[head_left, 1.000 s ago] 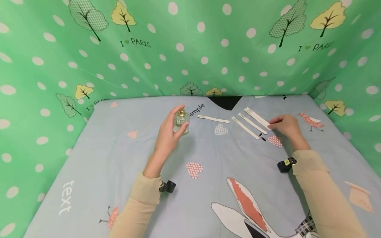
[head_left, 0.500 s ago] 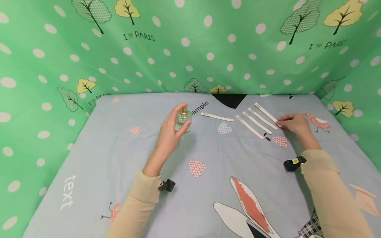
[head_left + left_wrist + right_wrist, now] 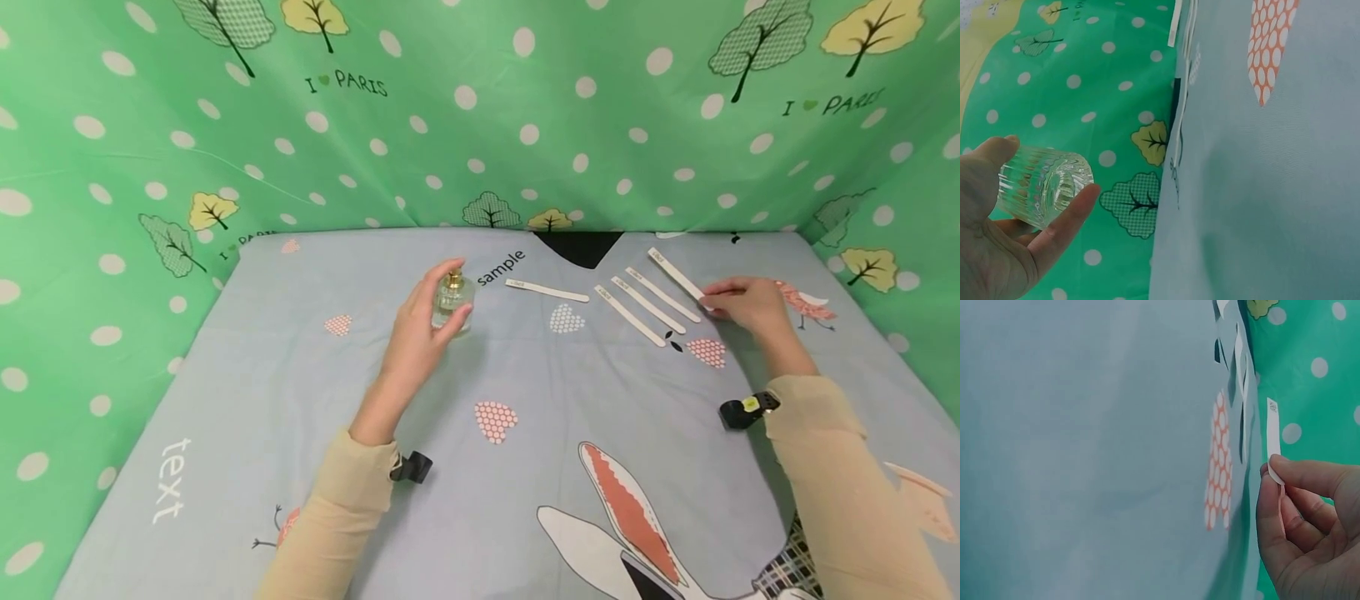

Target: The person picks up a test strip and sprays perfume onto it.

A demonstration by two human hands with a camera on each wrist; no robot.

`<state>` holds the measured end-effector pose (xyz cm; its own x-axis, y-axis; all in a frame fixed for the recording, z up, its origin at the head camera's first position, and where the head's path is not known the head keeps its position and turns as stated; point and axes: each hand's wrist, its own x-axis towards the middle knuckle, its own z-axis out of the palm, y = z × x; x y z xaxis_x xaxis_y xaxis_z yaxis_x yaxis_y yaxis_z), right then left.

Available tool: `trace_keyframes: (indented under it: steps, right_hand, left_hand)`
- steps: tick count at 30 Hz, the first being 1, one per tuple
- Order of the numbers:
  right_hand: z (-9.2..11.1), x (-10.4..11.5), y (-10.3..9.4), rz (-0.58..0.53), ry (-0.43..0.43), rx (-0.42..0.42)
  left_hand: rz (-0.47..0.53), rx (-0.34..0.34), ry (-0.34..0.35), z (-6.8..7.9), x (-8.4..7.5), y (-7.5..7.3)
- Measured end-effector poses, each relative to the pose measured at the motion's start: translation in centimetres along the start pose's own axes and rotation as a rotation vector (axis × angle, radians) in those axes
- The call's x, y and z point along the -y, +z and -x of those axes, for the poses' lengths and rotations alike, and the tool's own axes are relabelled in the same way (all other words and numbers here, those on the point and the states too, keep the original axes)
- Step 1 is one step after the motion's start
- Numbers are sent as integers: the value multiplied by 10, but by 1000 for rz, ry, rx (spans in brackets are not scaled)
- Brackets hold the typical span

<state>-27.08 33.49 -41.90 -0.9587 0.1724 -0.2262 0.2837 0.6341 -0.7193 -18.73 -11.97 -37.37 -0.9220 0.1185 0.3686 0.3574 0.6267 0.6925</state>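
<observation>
- Left hand (image 3: pixel 416 333): grip curled round a clear glass bottle (image 3: pixel 457 293) with a gold neck, which it holds raised over the tabletop (image 3: pixel 300 400) at about eleven o'clock from the person.
- Right hand (image 3: pixel 753 304): grip nearly closed, thumb and finger pinching the near end of a white strip (image 3: pixel 670 263), at about one o'clock.
- Three strips (image 3: pixel 649 307) lie side by side at eight o'clock from the pinched one.
- Lone strip (image 3: pixel 547 291): three o'clock from the bottle, the two apart.
</observation>
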Motion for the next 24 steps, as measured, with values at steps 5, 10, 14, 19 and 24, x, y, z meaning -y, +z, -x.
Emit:
trace_keyframes:
  steps: [5, 10, 14, 19, 24]
  right_hand:
    - [4, 4, -2, 34, -40, 5]
    - [7, 7, -3, 38, -59, 9]
    - [12, 10, -2, 24, -70, 28]
    - [17, 13, -1, 2, -92, 32]
    - [21, 19, 0, 6, -108, 12]
  left_hand:
    - [3, -2, 9, 1, 1, 0]
    - [0, -5, 24, 3, 2, 0]
    - [-1, -3, 25, 5, 3, 0]
    - [-3, 0, 12, 6, 3, 0]
    - [-7, -1, 8, 5, 3, -1]
